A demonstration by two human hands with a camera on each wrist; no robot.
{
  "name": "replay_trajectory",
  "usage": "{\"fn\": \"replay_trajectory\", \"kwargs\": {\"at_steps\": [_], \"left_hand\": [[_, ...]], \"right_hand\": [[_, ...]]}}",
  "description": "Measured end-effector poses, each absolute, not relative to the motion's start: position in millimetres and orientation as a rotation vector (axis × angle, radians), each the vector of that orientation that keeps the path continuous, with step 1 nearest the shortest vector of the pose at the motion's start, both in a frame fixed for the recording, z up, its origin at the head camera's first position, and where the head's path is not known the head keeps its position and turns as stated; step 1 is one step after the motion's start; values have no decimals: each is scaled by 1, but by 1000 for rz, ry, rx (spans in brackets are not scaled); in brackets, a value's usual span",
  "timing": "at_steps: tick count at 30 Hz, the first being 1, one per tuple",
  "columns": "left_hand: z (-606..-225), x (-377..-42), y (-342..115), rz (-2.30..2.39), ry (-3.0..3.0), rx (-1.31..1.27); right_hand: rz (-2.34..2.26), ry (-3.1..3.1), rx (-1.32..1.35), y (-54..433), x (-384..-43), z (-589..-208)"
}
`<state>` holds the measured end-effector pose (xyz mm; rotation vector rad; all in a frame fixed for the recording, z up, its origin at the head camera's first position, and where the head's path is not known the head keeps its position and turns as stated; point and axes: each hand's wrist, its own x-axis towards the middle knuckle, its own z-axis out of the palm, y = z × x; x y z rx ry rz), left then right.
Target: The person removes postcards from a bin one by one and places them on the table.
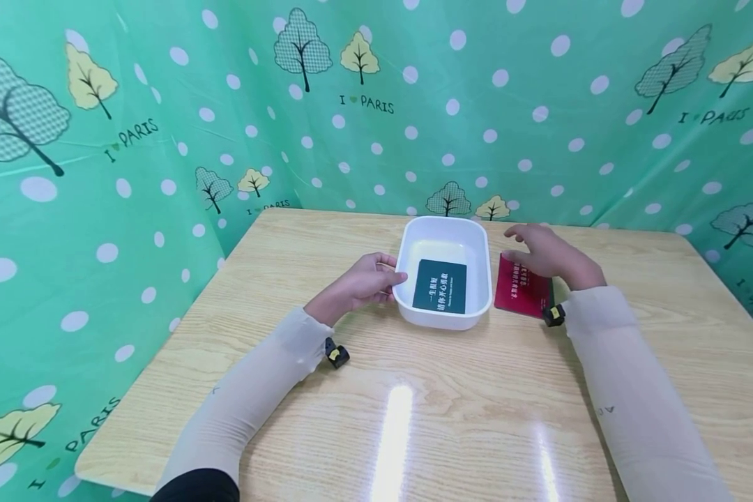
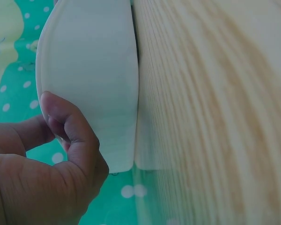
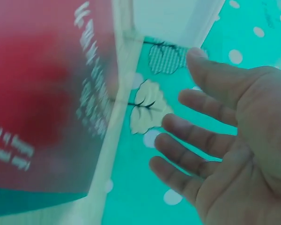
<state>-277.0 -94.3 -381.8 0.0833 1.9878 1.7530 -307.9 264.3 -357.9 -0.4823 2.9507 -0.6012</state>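
A white plastic bin (image 1: pixel 442 320) stands on the table with a dark green booklet (image 1: pixel 440 279) lying flat inside it, white lettering facing up. My left hand (image 1: pixel 365 282) pinches the bin's left rim, thumb on the rim; the left wrist view shows the bin's outer wall (image 2: pixel 93 79) close to that hand. Right of the bin, a red booklet (image 1: pixel 519 291) with white print lies on the table. Over its far end hovers my right hand (image 1: pixel 542 252), partly hiding it. In the right wrist view the fingers (image 3: pixel 192 131) are loosely spread and hold nothing.
The light wood table (image 1: pixel 326 432) reaches back to a green curtain (image 1: pixel 452 139) with trees and white dots. Small black devices are strapped at the left wrist (image 1: pixel 337 353) and right wrist (image 1: pixel 553 315).
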Motion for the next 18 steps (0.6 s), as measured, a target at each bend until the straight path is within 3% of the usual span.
{"fn": "replay_trajectory", "kwargs": {"at_steps": [18], "left_hand": [[-382,-278,-95,1750,1985,86]], "right_hand": [[-724,3040,-707,218,-301,-354]]}}
